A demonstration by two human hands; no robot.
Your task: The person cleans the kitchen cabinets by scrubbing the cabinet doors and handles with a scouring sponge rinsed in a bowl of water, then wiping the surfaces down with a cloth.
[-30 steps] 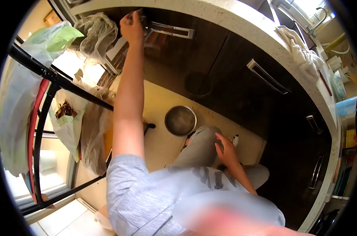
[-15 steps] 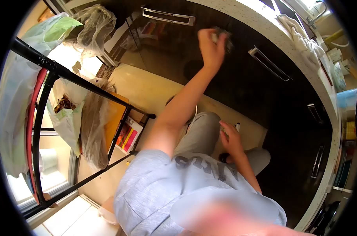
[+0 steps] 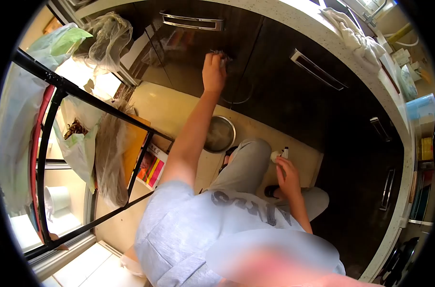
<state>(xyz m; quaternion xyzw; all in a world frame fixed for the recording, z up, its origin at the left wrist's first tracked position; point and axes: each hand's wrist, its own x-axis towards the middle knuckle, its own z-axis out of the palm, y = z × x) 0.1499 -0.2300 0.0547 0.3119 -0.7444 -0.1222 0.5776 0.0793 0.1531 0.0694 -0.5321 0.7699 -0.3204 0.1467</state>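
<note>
My left hand (image 3: 214,74) is closed on a greyish scouring pad (image 3: 223,56), held against the glossy dark cabinet door (image 3: 191,55) below a chrome handle (image 3: 192,22). Most of the pad is hidden by my fingers. My right hand (image 3: 288,175) is over my bent leg with its fingers stretched out, apparently holding nothing. Just beyond its fingertips are a pale round thing (image 3: 275,156) and a small white bottle or tube with a dark top (image 3: 285,152). Between my left forearm and my knee, a round metal basin (image 3: 220,134) stands on the floor.
To the left stands a black metal rack (image 3: 90,95) hung with plastic bags (image 3: 113,158). A colourful printed box (image 3: 152,167) sits at its base. A speckled countertop (image 3: 294,21) curves above the cabinets, with a whitish cloth (image 3: 354,36) on its edge.
My left hand has moved left and slightly down across the cabinet front with the pad. The basin, mostly covered by my arm before, now shows. My right hand has shifted slightly.
</note>
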